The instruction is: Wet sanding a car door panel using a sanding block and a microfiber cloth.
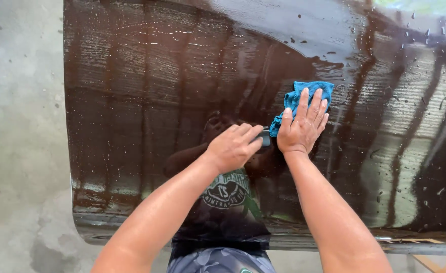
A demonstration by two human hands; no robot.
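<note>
My right hand [302, 126] lay flat and spread wide on a blue cloth [304, 96], pressing it against the wet, glossy dark panel [147, 91] so the cloth stayed put on the slick surface. My left hand [233, 146] was curled narrow around a small dark object [266, 136], just beside the right; what it was, I could not tell. Water drops clung to the panel, and grey concrete floor [20, 126] lay to its left. No container was in sight.

Both forearms are bare (no sleeves, watch or gloves), above blue-grey camouflage-patterned shorts [218, 260] at the waist.
</note>
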